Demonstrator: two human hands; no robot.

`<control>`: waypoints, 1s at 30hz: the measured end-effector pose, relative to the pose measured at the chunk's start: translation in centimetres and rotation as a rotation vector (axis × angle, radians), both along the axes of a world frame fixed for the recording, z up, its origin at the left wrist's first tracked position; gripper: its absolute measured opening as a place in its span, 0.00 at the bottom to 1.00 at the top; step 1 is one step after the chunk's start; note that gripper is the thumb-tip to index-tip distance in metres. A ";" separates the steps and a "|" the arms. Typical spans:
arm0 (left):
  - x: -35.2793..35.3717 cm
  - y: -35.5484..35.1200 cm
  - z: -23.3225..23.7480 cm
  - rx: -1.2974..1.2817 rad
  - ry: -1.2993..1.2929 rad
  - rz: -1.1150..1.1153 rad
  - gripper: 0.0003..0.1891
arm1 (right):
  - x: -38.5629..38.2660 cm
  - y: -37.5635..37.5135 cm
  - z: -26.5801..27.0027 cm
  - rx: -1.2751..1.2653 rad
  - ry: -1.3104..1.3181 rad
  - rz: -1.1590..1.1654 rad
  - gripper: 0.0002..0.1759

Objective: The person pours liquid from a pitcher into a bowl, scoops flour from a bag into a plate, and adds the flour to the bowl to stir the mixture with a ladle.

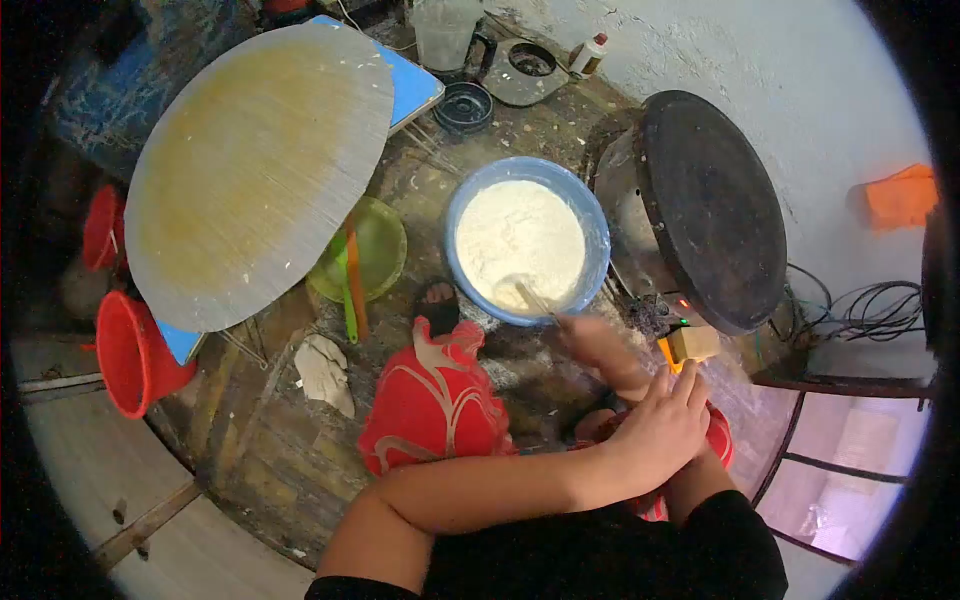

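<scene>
A blue bowl (453, 245) on the floor holds pale, wet-looking batter or flour mix (520, 235). My right hand (600, 350), smeared by motion, is just past the bowl's lower right rim. It grips a thin metal utensil (538, 298) whose far end dips into the mix; the shape of that end is hidden. My left hand (655, 425) lies across my right forearm, its fingers stretched toward the upper right and holding nothing visible.
A round dark griddle (712, 210) stands right of the bowl. At left are a large domed tray (260, 170), a green basin (385, 250), red buckets (140, 360) and a cloth (323, 375). A tan block (695, 343) sits beyond my left hand.
</scene>
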State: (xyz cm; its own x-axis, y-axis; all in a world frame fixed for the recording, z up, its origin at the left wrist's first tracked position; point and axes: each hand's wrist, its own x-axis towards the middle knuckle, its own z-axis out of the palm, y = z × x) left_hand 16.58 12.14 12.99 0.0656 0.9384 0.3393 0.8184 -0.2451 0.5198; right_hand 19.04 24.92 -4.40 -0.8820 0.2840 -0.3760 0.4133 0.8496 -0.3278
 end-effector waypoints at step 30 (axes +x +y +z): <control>-0.4 -0.2 -0.3 0.030 0.044 0.021 0.15 | 1.5 1.2 7.6 0.205 -0.145 0.024 0.18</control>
